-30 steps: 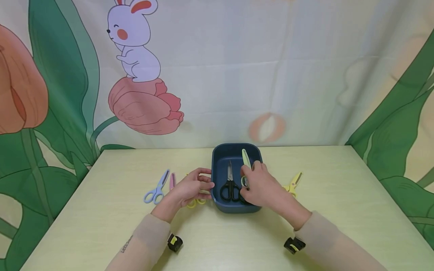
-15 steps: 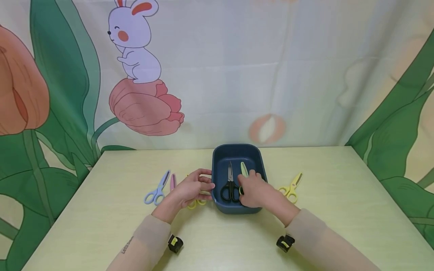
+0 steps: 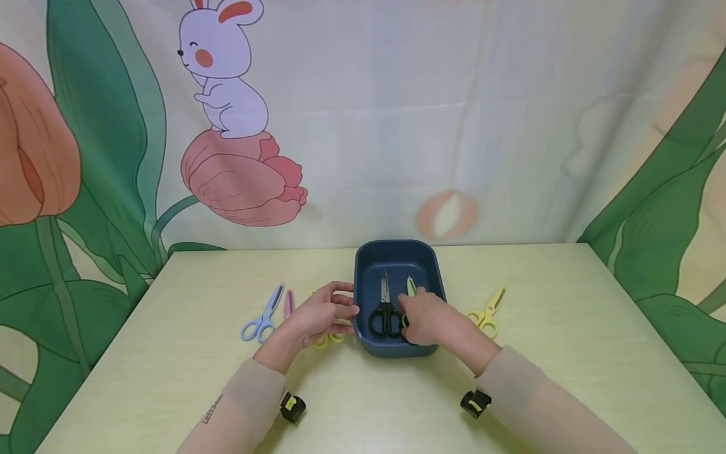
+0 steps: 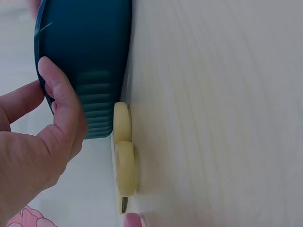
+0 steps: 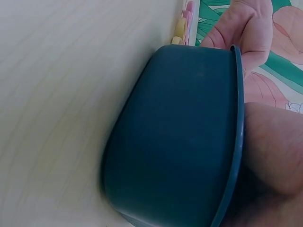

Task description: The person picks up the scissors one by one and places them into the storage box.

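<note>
Inside the dark blue bin (image 3: 397,349), my right hand (image 3: 430,319) grips light green scissors (image 3: 411,287); their tip points away and my fingers cover most of the handles. Black-handled scissors (image 3: 385,306) lie to their left on the bin floor. At the bin's left side, my left hand (image 3: 319,314) touches the outside near the rim with relaxed fingers, as the left wrist view shows. Beneath that hand are yellow scissors (image 4: 125,168), partly hidden. The bin wall blocks the right wrist view of what the right hand holds.
Blue scissors (image 3: 265,315) and pink scissors (image 3: 289,304), partly hidden by the left arm, lie left of the bin. Another yellow pair of scissors (image 3: 489,314) is on the table (image 3: 567,328) to the right. A printed curtain (image 3: 510,126) hangs behind.
My right hand has lowered the green scissors into the bin, and their tip has shifted slightly in the last half second. The left hand stays at the bin's side.
</note>
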### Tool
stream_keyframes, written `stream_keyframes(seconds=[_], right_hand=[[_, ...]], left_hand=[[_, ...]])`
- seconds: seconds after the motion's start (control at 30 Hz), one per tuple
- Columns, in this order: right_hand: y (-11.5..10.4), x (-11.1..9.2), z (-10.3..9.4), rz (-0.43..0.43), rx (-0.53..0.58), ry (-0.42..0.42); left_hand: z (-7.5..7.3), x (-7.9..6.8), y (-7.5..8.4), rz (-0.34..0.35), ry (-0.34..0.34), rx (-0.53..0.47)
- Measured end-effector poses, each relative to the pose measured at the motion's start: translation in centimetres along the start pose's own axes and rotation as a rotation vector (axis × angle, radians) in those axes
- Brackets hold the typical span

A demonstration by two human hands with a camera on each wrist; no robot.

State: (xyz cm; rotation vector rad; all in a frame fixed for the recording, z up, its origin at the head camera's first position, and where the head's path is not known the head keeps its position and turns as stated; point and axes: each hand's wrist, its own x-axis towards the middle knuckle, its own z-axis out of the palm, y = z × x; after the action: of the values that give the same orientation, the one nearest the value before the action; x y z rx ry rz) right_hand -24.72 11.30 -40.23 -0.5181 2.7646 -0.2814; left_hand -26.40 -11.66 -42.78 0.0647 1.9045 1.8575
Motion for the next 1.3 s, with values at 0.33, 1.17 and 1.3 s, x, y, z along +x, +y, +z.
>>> stream_keyframes(seconds=[0.33, 1.17, 1.3], right_hand=[[0.6, -0.7, -0.3, -0.062, -0.038, 0.253], [4.9, -3.4, -1.4, -0.046, 0.112, 0.633], [5.8, -3.9, -1.6, 0.026, 0.091, 0.572]], left_hand=[[-0.1, 0.0, -0.1, 0.008, -0.007, -0.003], [-0.1, 0.0, -0.2, 0.005, -0.017, -0.010], [-0.1, 0.0, -0.3, 0.007, -0.012, -0.010]])
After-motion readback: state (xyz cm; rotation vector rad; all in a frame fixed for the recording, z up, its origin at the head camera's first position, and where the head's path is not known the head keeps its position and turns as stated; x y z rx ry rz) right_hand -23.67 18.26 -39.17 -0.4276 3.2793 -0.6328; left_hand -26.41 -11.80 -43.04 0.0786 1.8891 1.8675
